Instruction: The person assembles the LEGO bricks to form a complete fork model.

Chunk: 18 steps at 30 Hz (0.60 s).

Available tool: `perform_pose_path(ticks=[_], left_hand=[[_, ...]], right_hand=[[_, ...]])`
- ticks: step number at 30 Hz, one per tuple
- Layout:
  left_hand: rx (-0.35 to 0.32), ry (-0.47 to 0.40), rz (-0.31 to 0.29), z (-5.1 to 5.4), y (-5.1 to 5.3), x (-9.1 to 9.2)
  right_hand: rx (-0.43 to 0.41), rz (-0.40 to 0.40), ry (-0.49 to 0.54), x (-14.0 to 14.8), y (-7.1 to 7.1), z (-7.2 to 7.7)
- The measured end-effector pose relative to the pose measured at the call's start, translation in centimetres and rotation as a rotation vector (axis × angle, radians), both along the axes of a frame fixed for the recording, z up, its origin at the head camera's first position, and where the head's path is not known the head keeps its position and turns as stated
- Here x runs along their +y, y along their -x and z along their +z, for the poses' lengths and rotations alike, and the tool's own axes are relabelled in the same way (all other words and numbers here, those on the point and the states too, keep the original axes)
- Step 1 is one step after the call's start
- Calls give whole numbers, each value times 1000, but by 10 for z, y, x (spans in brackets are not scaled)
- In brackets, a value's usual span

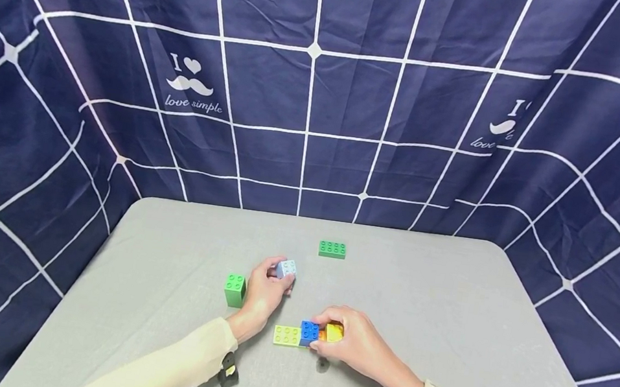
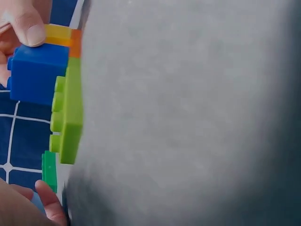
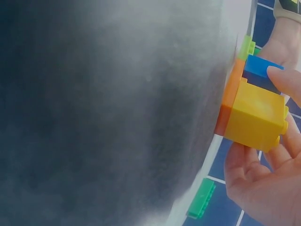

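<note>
Your left hand (image 1: pixel 263 293) grips one light-blue block (image 1: pixel 286 267) between two green blocks (image 1: pixel 235 291) on the desk (image 1: pixel 421 286); your right hand (image 1: pixel 352 338) pinches one blue block (image 1: pixel 309 332) over one lime brick (image 1: pixel 286 335) and one orange brick (image 3: pixel 229 89), beside one yellow block (image 3: pixel 256 115).

Head view: bright, soft, even light; tall green block (image 1: pixel 234 290) paler on top than on its side, so light from above. Shadows faint on the bench (image 1: pixel 420 293). Wide-angle bend: curtain (image 1: pixel 352 94) lines bow toward 9 and 3 o'clock. Lettering (image 1: pixel 193 104) at 10 legible. Left wrist: bench smeared, out of focus, dark vignette from 2 to 7 o'clock; blue block (image 2: pixel 37 73) fairly crisp at 10. Right wrist: dimmest, murky dark from 8 to 11 o'clock, hazy glare at 12 to 1 and near 6; yellow block (image 3: pixel 258 115) well lit, reasonably sharp at 3.
</note>
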<state>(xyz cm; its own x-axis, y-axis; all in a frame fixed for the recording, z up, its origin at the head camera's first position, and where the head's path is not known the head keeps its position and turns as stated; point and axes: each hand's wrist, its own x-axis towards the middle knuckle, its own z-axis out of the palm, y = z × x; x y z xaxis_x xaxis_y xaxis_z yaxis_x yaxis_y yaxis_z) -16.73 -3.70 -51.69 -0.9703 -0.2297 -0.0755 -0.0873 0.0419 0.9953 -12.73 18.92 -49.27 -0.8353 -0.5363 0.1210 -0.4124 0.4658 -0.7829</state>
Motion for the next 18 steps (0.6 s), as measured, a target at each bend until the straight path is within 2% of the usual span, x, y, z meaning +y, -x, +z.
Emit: perform_pose_path(ticks=[6,13,18], left_hand=[[30,61,-52,3,-7,-3],[44,17,-103,4,-14,-8],[53,51,-147,4,-21,-9]], right_hand=[[-1,5,-13,0,0,0],[-20,10,-10,-1,1,2],[-25,10,-2,-1,1,0]])
